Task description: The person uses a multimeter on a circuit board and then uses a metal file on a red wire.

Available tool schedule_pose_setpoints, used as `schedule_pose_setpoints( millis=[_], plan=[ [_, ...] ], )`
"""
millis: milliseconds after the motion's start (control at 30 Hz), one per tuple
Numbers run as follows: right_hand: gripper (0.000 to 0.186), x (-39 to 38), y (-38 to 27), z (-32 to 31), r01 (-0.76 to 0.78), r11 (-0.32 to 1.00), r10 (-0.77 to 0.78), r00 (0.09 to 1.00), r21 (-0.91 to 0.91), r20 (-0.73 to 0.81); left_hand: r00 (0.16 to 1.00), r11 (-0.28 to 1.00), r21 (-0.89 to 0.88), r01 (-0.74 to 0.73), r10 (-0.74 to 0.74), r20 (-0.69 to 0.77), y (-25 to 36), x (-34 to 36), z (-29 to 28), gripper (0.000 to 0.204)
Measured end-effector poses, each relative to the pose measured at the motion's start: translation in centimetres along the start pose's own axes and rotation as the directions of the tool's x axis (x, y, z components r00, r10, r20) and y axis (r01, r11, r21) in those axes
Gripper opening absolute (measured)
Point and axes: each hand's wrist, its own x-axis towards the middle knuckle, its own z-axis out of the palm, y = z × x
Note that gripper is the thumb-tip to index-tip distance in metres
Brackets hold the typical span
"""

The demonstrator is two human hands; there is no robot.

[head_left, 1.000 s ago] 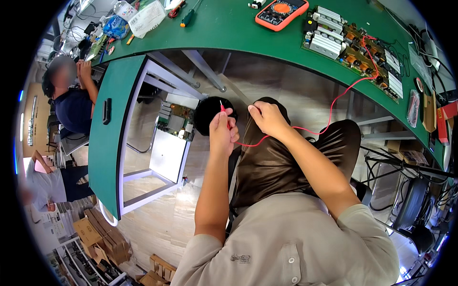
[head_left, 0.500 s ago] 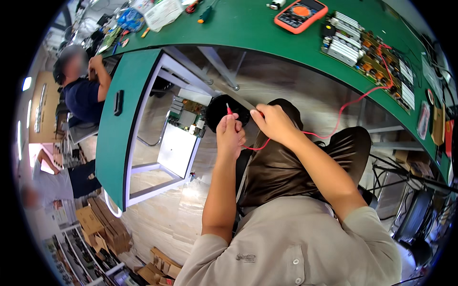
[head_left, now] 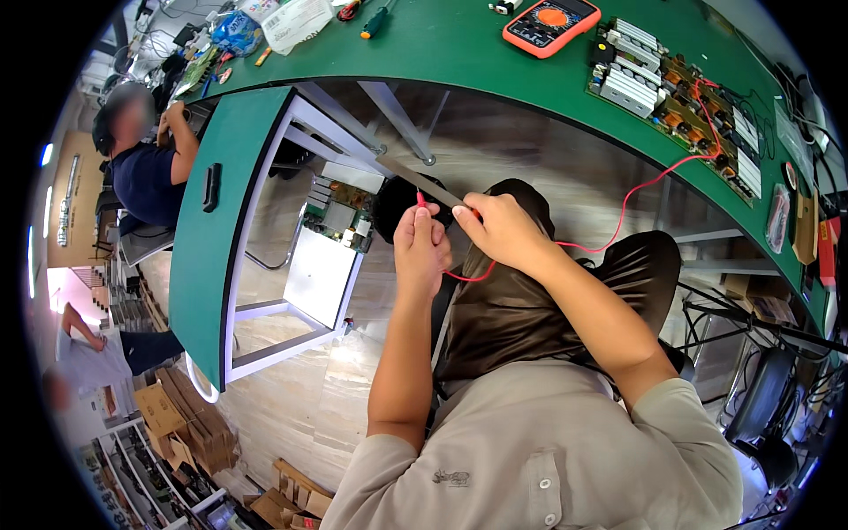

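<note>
My left hand (head_left: 419, 252) is closed around a red test probe (head_left: 421, 200), its tip pointing up and away from me. A red lead (head_left: 609, 240) runs from below that hand, over my lap and up to the workbench. In my right hand (head_left: 505, 228) is a long flat metal file (head_left: 422, 184), slanting up and left past the probe. A bit of red shows at the file's near end, under my fingers. The file's blade passes close to the probe tip; I cannot tell whether they touch.
On the green workbench (head_left: 459, 57) lie an orange multimeter (head_left: 552, 25), a circuit board with heat sinks (head_left: 632, 75) and a screwdriver (head_left: 375, 22). A black bin (head_left: 389, 216) stands beyond my hands. Another person (head_left: 146, 168) sits at the left; one more stands farther back.
The file has turned and slid up and left, so more of its blade shows beside the probe. My right hand has shifted slightly left. The left hand keeps its grip.
</note>
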Motion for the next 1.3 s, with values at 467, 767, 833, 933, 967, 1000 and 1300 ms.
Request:
schedule_pose_setpoints(
  millis=[467, 767, 833, 933, 967, 1000, 1300],
  plan=[
    [0.032, -0.6, 0.1, 0.4, -0.009, 1.000, 0.008, 0.996, -0.010, -0.092, 1.000, 0.994, 0.108, -0.020, 0.021, -0.001, -0.8, -0.3, 0.6, 0.020],
    [0.034, -0.7, 1.2, -0.4, 0.081, 0.994, -0.092, 0.981, -0.066, -0.173, 0.997, 0.997, 0.078, -0.013, 0.008, 0.071, -0.5, -1.4, 1.6, 0.023],
    [0.036, -0.1, 2.0, -0.6, 0.081, 0.997, -0.076, 0.979, 0.015, -0.191, 0.994, 0.997, 0.076, -0.027, 0.019, 0.106, -0.4, -1.9, 2.0, 0.023],
    [0.033, -0.5, 1.6, -1.6, -0.135, 0.845, 0.132, 0.990, 0.518, 0.043, 0.985, 0.996, 0.060, -0.070, 0.060, 0.160, 0.1, -3.1, 2.8, 0.023],
    [0.029, -0.9, 0.9, -2.0, -0.146, 0.782, 0.129, 0.989, 0.606, 0.072, 0.983, 0.994, 0.071, -0.083, 0.070, 0.170, 0.5, -3.6, 3.3, 0.023],
    [0.025, -1.3, 0.3, -2.5, -0.157, 0.710, 0.122, 0.988, 0.686, 0.099, 0.980, 0.992, 0.082, -0.095, 0.079, 0.181, 0.7, -3.9, 3.8, 0.023],
    [0.015, -3.2, -2.5, -4.9, -0.079, 0.540, 0.011, 0.996, 0.838, 0.088, 0.938, 0.954, 0.208, -0.213, 0.141, 0.316, 1.3, -5.8, 5.7, 0.025]
  ],
)
